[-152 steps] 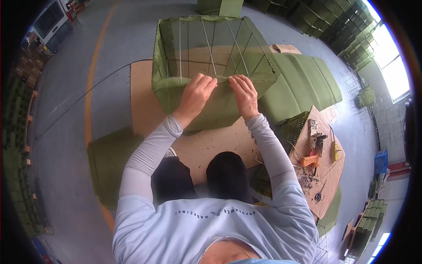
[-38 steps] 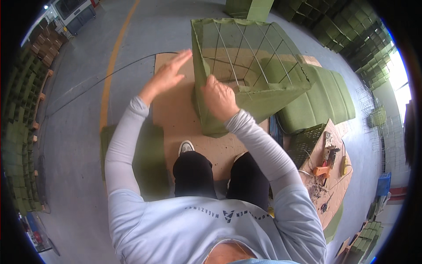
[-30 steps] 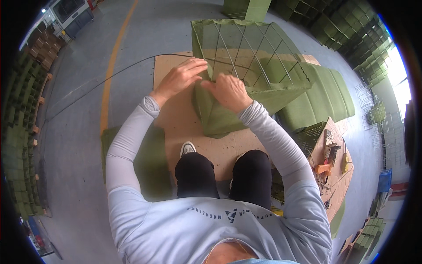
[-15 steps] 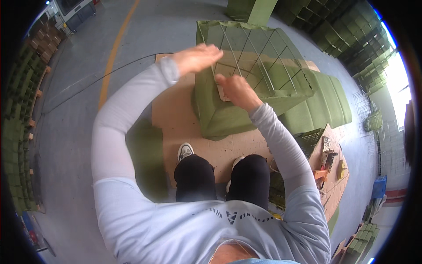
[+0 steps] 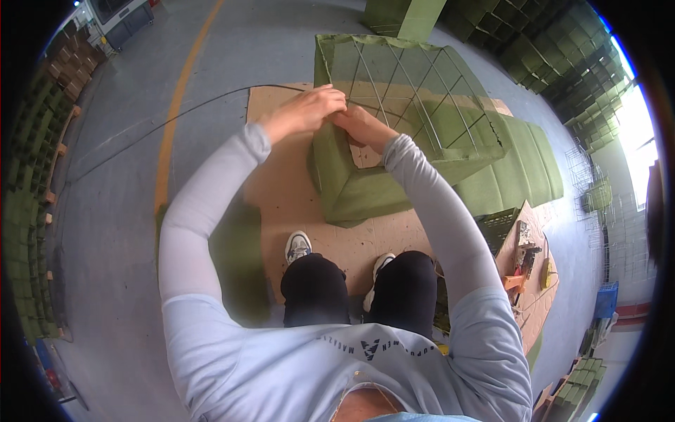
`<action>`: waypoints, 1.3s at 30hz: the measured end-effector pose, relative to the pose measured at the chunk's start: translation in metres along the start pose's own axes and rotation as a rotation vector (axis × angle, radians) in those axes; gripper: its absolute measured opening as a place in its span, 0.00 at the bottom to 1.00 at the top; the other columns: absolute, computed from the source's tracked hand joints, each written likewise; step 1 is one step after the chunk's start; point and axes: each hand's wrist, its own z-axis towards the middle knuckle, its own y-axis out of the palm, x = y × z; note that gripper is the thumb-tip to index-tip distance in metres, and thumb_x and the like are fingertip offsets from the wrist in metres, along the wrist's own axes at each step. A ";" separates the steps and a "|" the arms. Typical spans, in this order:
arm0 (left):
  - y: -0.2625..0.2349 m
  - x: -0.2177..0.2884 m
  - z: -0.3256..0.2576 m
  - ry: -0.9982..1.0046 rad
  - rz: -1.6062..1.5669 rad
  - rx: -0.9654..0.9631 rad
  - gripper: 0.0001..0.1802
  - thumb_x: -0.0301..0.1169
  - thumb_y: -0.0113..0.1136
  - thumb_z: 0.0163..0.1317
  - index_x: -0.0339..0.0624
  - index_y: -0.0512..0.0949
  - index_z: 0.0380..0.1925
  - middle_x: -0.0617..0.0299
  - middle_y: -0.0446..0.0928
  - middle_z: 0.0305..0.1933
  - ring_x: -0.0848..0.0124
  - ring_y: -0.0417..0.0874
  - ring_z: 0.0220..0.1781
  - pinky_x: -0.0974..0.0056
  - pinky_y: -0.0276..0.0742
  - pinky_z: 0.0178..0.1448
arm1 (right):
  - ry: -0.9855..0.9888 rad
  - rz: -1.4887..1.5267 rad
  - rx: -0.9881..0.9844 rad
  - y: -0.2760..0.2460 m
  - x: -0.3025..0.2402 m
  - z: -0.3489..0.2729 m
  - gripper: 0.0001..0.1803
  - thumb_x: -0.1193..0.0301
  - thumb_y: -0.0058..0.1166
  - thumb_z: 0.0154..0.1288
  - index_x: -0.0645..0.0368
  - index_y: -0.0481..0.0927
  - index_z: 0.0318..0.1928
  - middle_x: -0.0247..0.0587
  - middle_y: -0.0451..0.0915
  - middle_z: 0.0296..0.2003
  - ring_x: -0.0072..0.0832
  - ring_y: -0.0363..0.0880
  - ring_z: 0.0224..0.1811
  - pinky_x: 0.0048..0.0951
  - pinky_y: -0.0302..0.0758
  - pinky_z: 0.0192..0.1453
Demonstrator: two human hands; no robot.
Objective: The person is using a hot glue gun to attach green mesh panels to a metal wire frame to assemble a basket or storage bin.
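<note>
You are leaning over a green fabric-lined wire-frame box (image 5: pixel 401 133) that is sitting on a sheet of brown cardboard (image 5: pixel 281 176) laid on the grey floor in front of your feet. Your left hand (image 5: pixel 306 112) is curling its fingers over the near left rim of the box, pinching the green cloth there, and your right hand (image 5: pixel 362 126) is meeting it just beside, fingers closed down on the same edge of fabric, so the two hands are touching at the rim. The box is standing open-topped, its thin metal wires crossing over the cloth walls. A folded pile of green fabric (image 5: pixel 524 172) is lying just right of the box, and a cluster of small tools (image 5: pixel 527 257) is lying on cardboard further right. A black cable (image 5: pixel 176 119) is trailing across the floor to your left.
</note>
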 end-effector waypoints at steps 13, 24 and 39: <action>-0.028 0.022 -0.016 0.184 -0.111 -0.099 0.29 0.38 0.73 0.40 0.35 0.76 0.43 0.57 0.75 0.49 0.58 0.73 0.56 0.57 0.73 0.59 | -0.375 -0.190 0.355 -0.041 -0.014 -0.119 0.17 0.62 0.47 0.71 0.64 0.78 0.33 0.50 0.79 0.25 0.46 0.79 0.30 0.38 0.76 0.38; -0.028 0.036 -0.004 0.208 0.029 -0.059 0.36 0.42 0.75 0.34 0.37 0.76 0.46 0.59 0.75 0.49 0.59 0.75 0.53 0.60 0.75 0.56 | -0.435 -0.238 0.453 -0.067 0.011 -0.157 0.15 0.68 0.49 0.69 0.65 0.77 0.51 0.50 0.79 0.48 0.44 0.79 0.49 0.36 0.75 0.55; -0.018 0.088 -0.015 -0.004 0.288 -0.105 0.35 0.26 0.70 0.43 0.34 0.71 0.55 0.51 0.67 0.63 0.58 0.61 0.70 0.55 0.52 0.78 | -0.256 -0.671 0.179 -0.071 0.040 -0.154 0.18 0.60 0.52 0.67 0.64 0.76 0.30 0.48 0.80 0.29 0.45 0.78 0.36 0.40 0.75 0.48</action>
